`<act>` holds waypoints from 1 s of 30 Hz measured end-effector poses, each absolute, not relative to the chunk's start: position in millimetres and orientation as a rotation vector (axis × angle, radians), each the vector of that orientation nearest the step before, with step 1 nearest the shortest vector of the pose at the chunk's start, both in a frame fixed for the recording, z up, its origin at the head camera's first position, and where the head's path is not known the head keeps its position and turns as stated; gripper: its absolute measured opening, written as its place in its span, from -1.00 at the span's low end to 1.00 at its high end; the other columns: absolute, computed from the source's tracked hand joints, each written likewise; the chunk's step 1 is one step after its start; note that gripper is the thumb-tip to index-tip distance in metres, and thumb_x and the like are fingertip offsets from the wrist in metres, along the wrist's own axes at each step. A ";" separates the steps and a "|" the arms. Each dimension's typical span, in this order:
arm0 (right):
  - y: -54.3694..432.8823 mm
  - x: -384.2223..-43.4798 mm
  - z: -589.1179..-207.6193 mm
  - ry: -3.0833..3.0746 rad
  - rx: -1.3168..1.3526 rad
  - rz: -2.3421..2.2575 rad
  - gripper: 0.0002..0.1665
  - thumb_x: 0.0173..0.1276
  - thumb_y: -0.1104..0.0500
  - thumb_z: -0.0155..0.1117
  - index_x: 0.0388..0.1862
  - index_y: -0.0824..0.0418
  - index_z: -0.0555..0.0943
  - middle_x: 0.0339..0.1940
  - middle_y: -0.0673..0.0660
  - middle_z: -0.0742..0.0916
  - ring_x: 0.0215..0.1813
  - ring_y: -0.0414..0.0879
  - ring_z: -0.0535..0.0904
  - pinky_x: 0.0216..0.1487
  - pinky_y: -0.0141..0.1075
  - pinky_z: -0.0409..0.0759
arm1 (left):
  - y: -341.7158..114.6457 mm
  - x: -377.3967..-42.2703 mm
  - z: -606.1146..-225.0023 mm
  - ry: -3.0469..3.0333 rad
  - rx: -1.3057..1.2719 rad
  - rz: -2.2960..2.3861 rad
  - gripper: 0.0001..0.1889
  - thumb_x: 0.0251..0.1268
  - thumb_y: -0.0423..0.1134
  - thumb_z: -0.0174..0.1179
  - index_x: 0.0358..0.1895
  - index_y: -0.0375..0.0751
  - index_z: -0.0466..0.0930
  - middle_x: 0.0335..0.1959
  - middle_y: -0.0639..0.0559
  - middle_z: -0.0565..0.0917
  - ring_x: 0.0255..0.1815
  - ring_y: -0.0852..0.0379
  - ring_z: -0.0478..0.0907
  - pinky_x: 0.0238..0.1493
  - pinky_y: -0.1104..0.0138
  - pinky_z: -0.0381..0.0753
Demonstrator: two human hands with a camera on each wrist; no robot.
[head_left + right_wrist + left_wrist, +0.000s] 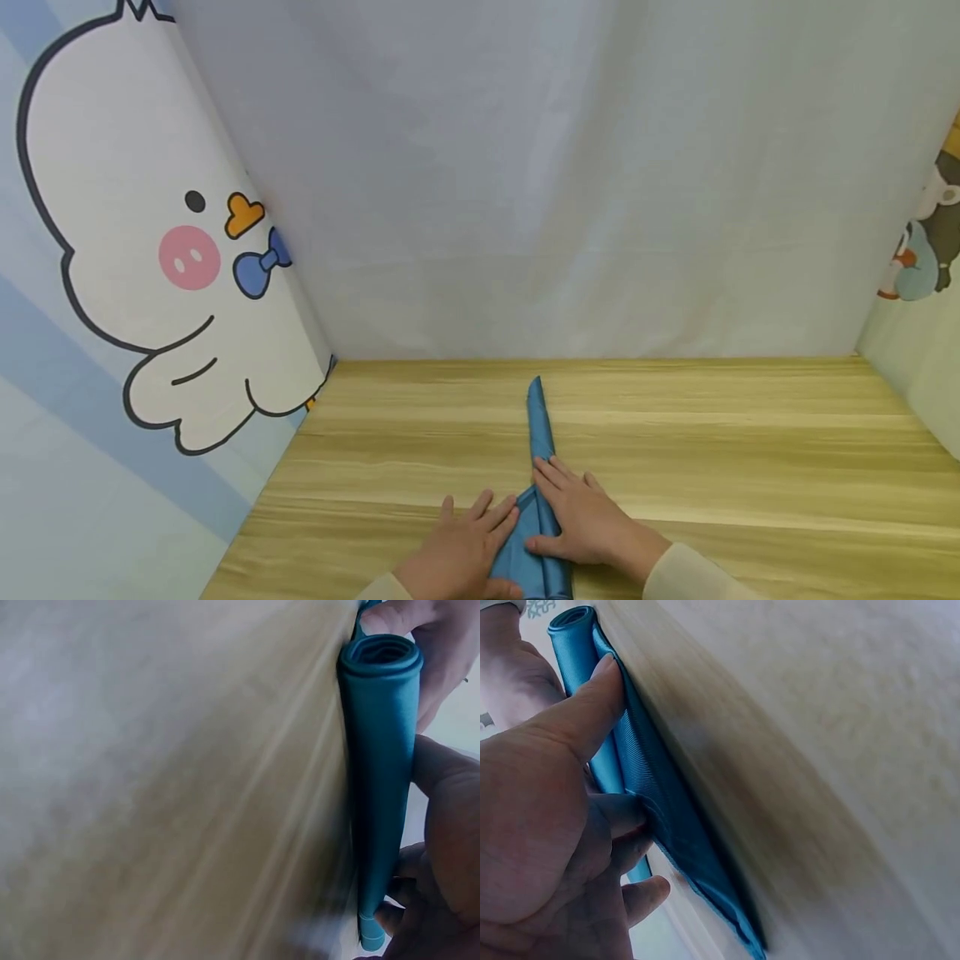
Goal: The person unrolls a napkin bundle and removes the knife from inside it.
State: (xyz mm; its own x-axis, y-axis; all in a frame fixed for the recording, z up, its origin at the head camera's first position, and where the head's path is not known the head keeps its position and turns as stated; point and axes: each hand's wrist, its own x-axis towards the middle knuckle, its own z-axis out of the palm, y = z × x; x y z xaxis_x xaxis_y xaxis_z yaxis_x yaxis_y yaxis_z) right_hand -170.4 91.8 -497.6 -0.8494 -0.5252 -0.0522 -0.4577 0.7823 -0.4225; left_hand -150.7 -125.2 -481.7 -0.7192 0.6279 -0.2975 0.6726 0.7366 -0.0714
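A shiny blue cloth (521, 552), partly rolled into a long tapering tube, lies on the table. The tube's narrow tip points toward the back wall. My left hand (467, 550) rests on the flat part of the cloth, fingers spread and mostly straight. In the left wrist view its thumb (604, 701) presses near the edge of the flat cloth, beside the roll. My right hand (588, 518) lies along the rolled part, fingertips on its upper side and thumb reaching across it. The right wrist view shows the wide end of the roll (380, 727) with coiled layers.
The wood-grain table (750, 467) extends to both sides of the hands. A pale curtain-like wall (487, 183) stands behind it. Printed cartoon panels flank it, with a white bird (112, 167) on the left and smaller figures (918, 258) on the right.
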 end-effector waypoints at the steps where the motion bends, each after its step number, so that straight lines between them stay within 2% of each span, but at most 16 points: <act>1: 92.3 -169.8 -497.0 2.806 -0.778 -0.607 0.13 0.21 -0.44 0.18 0.50 0.29 0.19 0.54 0.17 0.20 0.53 0.15 0.00 0.27 0.35 0.13 | -125.2 -150.5 -481.6 2.687 1.026 -0.266 -0.02 0.09 0.59 -0.21 0.53 0.11 0.07 0.53 0.24 0.03 0.52 0.05 0.01 0.19 -0.24 0.28; 12: 94.2 -165.4 -491.7 2.791 -0.779 -0.665 0.11 0.22 -0.39 0.21 0.49 0.33 0.19 0.53 0.21 0.20 0.52 0.17 0.03 0.29 0.29 0.18 | -128.9 -150.0 -483.2 2.705 1.056 -0.370 -0.02 0.08 0.62 -0.31 0.53 0.14 0.06 0.53 0.26 0.04 0.51 0.06 0.03 0.16 -0.22 0.33; 25: 93.2 -164.9 -496.4 2.793 -0.761 -0.683 0.12 0.22 -0.41 0.19 0.50 0.29 0.18 0.53 0.20 0.20 0.51 0.18 0.06 0.29 0.28 0.17 | -141.1 -150.3 -482.0 2.704 1.098 -0.363 -0.05 0.12 0.58 -0.26 0.52 0.13 0.07 0.52 0.26 0.07 0.49 0.02 0.09 0.12 -0.21 0.38; 30: 94.9 -164.5 -496.9 2.789 -0.751 -0.715 0.12 0.21 -0.41 0.21 0.50 0.28 0.19 0.52 0.21 0.21 0.51 0.19 0.08 0.29 0.29 0.16 | -145.5 -150.4 -484.4 2.708 1.104 -0.382 -0.05 0.12 0.60 -0.32 0.52 0.15 0.08 0.52 0.28 0.08 0.48 0.04 0.11 0.11 -0.20 0.39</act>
